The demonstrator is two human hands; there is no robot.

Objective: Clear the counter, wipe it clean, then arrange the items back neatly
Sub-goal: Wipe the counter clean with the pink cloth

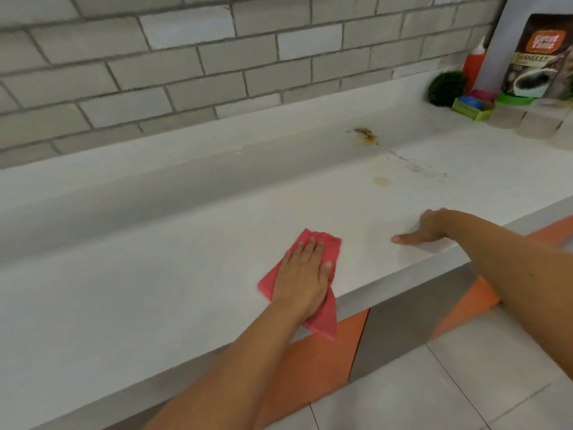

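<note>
Down at the front edge of the counter [186,259], left hand [302,274] flat on the cloth [333,245], fingers straight and close together, thumb out to the right, pressing rather than gripping. Pink cloth, bunched a little at the far end, near corner dangling over the edge in front of an orange panel [310,367]. Over to the right, well apart from the cloth, right hand [431,228] propped on the counter just inside the edge, thumb stretched left along the surface, holding nothing; fingers foreshortened, hard to say how bent. Further back and right, a pale yellowish stain [382,180] on the counter, dark specks [403,157] just behind it, and a rusty brown smear [366,135] up on the back ledge. Far right corner, crowded: a green ball [446,88], a red bottle [473,66] behind it, a small green box [471,110], clear tubs [511,116] in a row, a coffee pouch [539,57] upright behind them. Grey brick tiles [155,72] along the wall at the back. Pale floor tiles [449,383] at bottom right.
</note>
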